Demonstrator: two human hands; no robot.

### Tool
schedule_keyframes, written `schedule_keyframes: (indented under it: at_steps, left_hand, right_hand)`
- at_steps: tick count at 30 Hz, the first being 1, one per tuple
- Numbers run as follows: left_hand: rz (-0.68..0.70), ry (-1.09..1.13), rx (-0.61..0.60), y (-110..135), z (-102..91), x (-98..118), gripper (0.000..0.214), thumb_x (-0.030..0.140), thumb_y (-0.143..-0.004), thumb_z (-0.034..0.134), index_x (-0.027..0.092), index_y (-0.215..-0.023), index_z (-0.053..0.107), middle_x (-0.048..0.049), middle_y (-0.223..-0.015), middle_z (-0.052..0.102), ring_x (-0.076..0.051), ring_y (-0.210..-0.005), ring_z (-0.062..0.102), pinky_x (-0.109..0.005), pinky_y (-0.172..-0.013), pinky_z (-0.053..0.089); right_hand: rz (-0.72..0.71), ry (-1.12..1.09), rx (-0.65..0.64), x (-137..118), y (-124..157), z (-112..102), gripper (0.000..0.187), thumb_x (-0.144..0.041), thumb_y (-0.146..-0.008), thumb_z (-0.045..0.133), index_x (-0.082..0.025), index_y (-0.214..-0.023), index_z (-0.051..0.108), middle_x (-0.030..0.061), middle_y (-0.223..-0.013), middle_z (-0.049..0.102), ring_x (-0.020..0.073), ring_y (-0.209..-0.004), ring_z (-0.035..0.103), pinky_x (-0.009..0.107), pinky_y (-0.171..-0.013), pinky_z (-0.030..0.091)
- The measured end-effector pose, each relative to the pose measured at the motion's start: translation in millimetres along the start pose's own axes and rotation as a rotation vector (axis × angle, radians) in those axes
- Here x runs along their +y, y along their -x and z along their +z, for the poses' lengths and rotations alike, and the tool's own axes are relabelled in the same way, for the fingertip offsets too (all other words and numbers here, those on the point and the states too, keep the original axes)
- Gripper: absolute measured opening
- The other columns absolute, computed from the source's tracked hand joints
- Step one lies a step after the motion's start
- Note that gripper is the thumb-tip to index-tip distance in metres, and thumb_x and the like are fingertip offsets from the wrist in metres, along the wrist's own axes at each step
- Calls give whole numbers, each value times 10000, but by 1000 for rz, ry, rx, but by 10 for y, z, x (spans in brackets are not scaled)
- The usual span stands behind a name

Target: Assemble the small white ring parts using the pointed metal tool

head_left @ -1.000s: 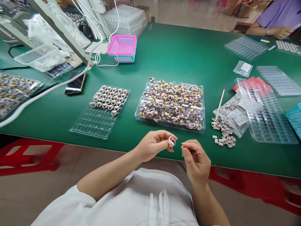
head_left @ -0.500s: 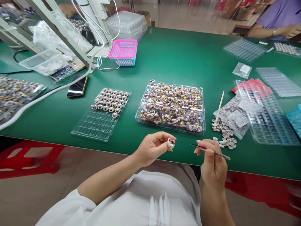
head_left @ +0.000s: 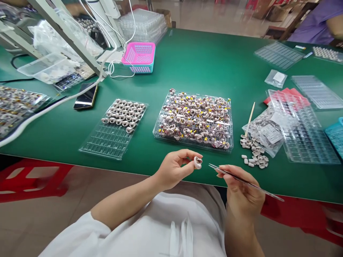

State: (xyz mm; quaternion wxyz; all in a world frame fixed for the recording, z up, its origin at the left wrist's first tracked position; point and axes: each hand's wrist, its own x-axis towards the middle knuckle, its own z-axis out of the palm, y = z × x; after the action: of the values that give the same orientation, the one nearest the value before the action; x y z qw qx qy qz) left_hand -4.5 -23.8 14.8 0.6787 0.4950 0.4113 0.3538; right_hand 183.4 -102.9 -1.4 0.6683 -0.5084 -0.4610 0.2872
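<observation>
Between thumb and fingertips, my left hand point(head_left: 174, 167) pinches a small white ring-shaped part point(head_left: 197, 163) with a dark inside, just over the table's near edge. My right hand point(head_left: 243, 192) grips metal tweezers point(head_left: 248, 182), their tips pointing left and a short gap away from the part. Beyond both hands lies a clear tray point(head_left: 193, 145) heaped with similar white parts that carry yellow and dark bits. To the left, another clear tray point(head_left: 103, 144) has rows of white ring-shaped parts in its far portion and bare slots nearer me.
Right of my hands are loose white caps point(head_left: 258, 157), a wooden stick point(head_left: 251, 114), a plastic bag of parts point(head_left: 264, 128) and clear trays point(head_left: 308, 139). A phone point(head_left: 85, 96), a pink basket point(head_left: 139, 59) and a white cable point(head_left: 66, 96) lie left. A person in purple point(head_left: 308, 26) sits across.
The tweezers have moved left towards the part, and my right hand has turned so more of their length shows. The part in my left hand is slightly turned and shifted right.
</observation>
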Motion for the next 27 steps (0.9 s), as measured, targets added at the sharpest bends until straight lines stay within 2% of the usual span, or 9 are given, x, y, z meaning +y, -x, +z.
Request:
schedule_keyframes:
  at_steps: [7,27]
  left_hand:
    - [12,-12,28,12,32,13,243,292,-822,725,119,-987,768,-91,-866,763,-152,-739,689,-223,-690,537]
    - [-4,15,25,12,40,12,242,294,-810,749,116,-973,762,-83,-839,766,-152,-730,707,-229,-705,564]
  right_hand:
    - [-56,-65,43,78,46,207,233,-141,-856,716,-264,-1052,750,55,-974,775,200,-755,734,333,-587,618]
    - [-47,-51,30,152,53,239,192,-172,-840,738,-268,-1006,747,43,-925,782,213,-763,731,385,-656,618]
